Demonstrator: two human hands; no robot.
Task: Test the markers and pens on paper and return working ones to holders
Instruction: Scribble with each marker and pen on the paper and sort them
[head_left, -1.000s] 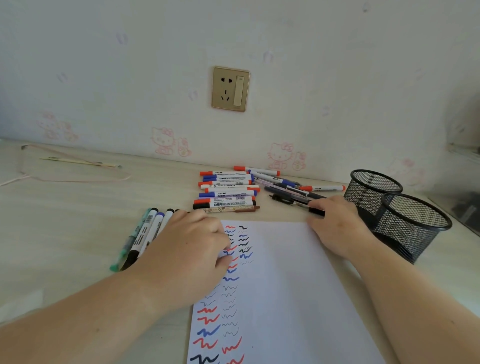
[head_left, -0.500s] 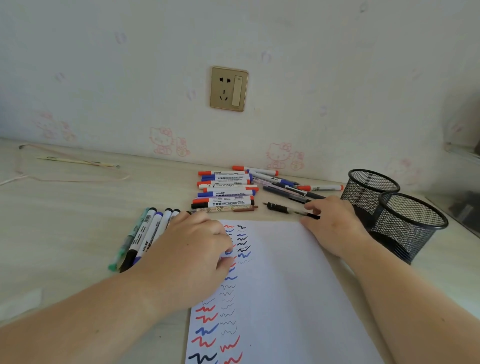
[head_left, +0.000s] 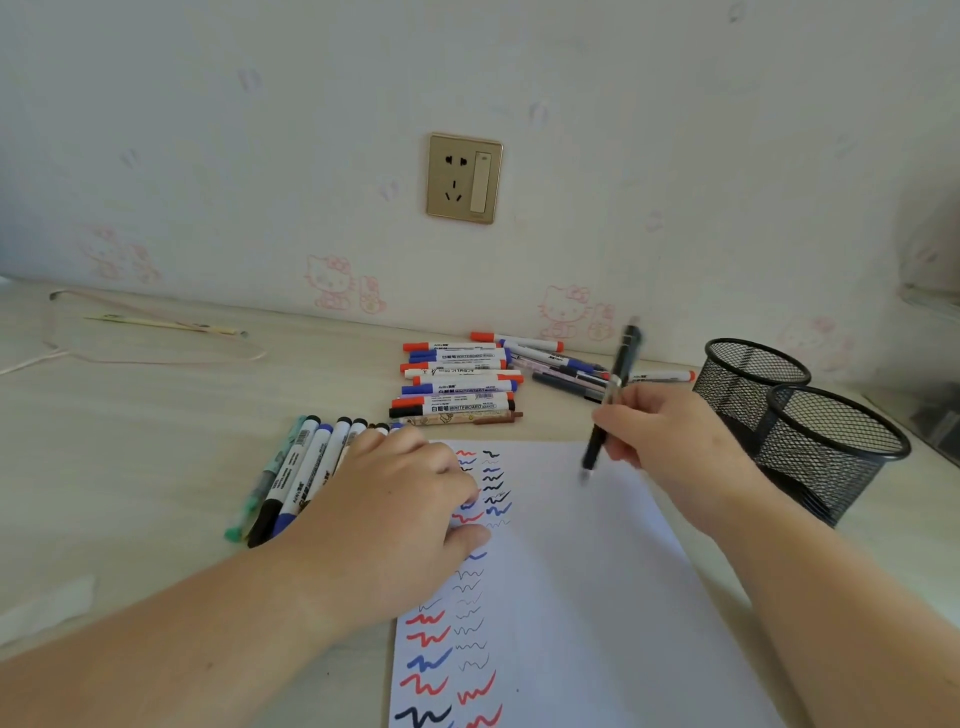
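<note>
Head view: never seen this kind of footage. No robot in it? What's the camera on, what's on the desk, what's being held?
There is no robot here: a person works with bare hands, and the single wide-angle camera sits on their head, looking forward and down, so both forearms reach in from the bottom edge.

The right hand has a grip on a black pen, tip pointing down just above the white paper. The left hand lies flat on the paper's left edge, over columns of red, blue and black test squiggles.

On the desk lie a pile of whiteboard markers near the wall, a second row of markers beside the left hand, and two black mesh holders at right.
</note>
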